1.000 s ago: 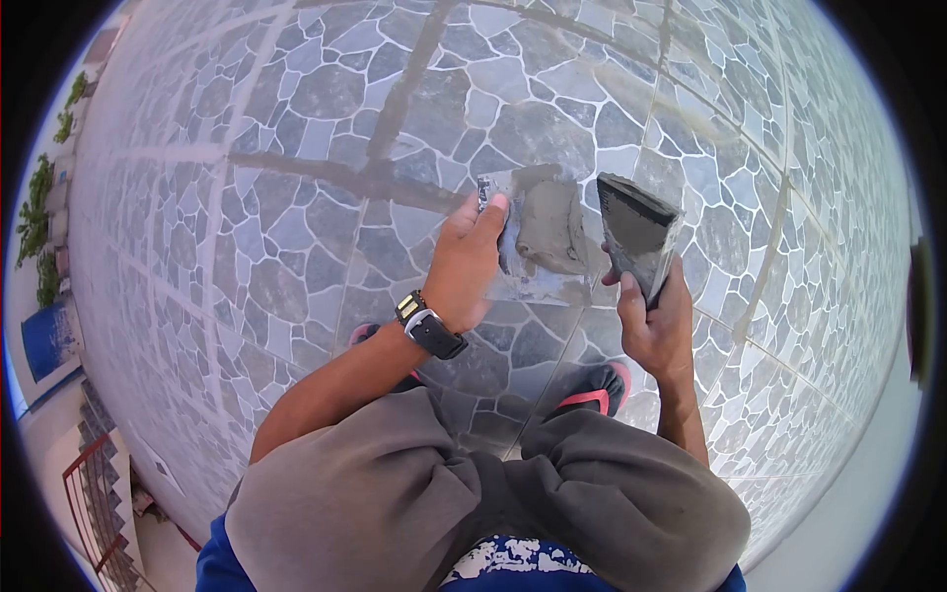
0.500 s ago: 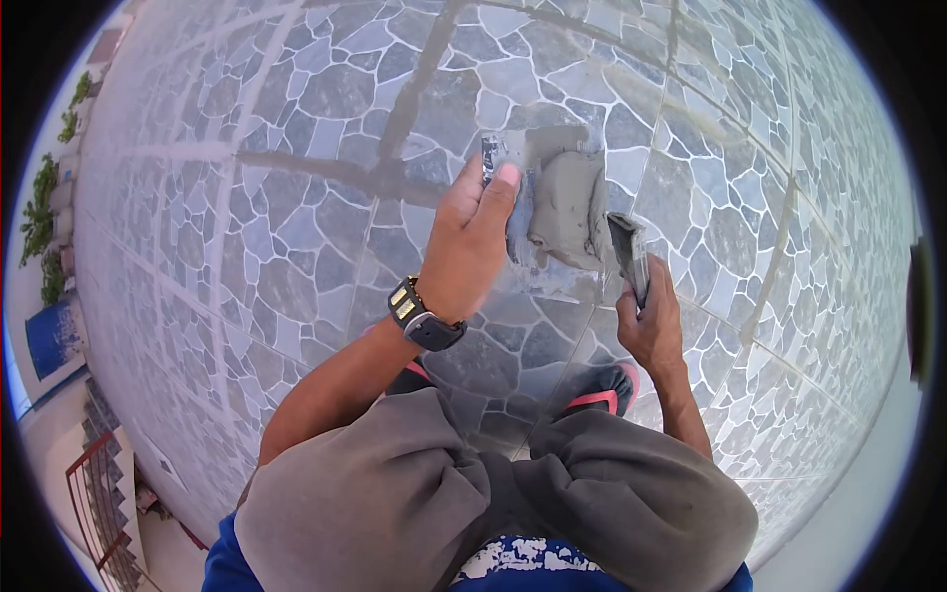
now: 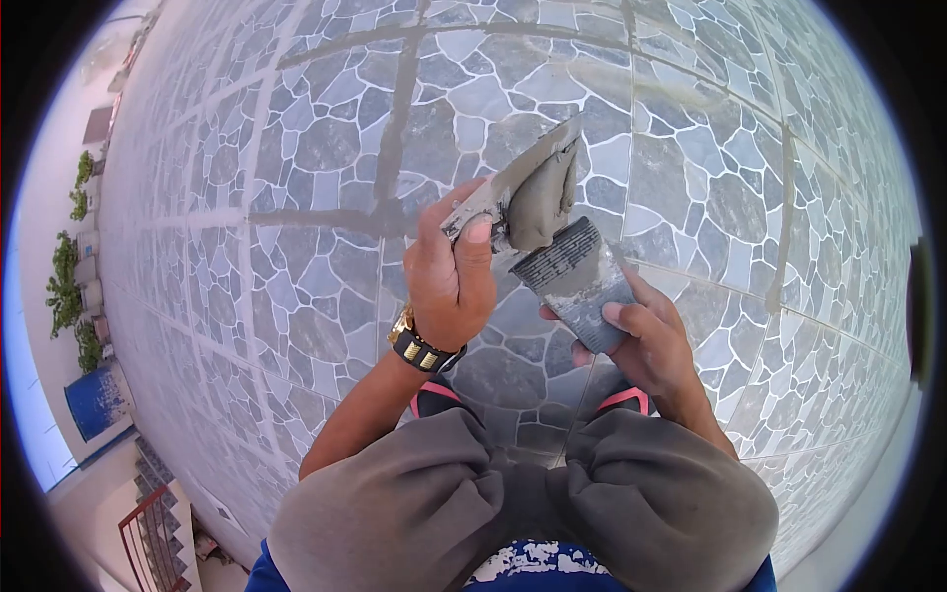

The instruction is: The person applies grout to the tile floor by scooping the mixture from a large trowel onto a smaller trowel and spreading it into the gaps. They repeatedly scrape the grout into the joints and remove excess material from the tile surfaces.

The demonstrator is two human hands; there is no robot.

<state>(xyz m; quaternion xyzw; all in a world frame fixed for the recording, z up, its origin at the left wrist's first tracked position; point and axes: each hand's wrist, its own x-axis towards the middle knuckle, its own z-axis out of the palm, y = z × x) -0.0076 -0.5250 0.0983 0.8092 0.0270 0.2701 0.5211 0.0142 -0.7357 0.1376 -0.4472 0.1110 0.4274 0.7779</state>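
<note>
Left hand (image 3: 449,276): the grip is clamping the lower end of a flat metal plate (image 3: 508,187), with the thumb pressing on its near face. The plate is tilting up and away from this grip toward the upper right. Grey mortar (image 3: 545,197) is clinging in a lump to the plate just beyond the thumb, on the side facing the other hand. Right hand (image 3: 651,340): the grip is wrapping tightly round the handle end of a wide scraper (image 3: 577,271), with the fingers folding over it. The blade is pointing up and left from this grip, and its ribbed, mortar-smeared top edge is meeting the bottom of the lump. A wristwatch (image 3: 419,347) is sitting just below the left grip. A tiled floor (image 3: 296,197) with a stone pattern is lying beneath both grips, and darker grout lines (image 3: 395,118) are crossing beyond the left grip. Grey-trousered knees (image 3: 395,503) are bending below both grips. A pink-edged shoe (image 3: 626,400) is showing just under the right grip. Potted plants (image 3: 69,286) and a blue tub (image 3: 94,400) are standing well off to the left of the left grip.
</note>
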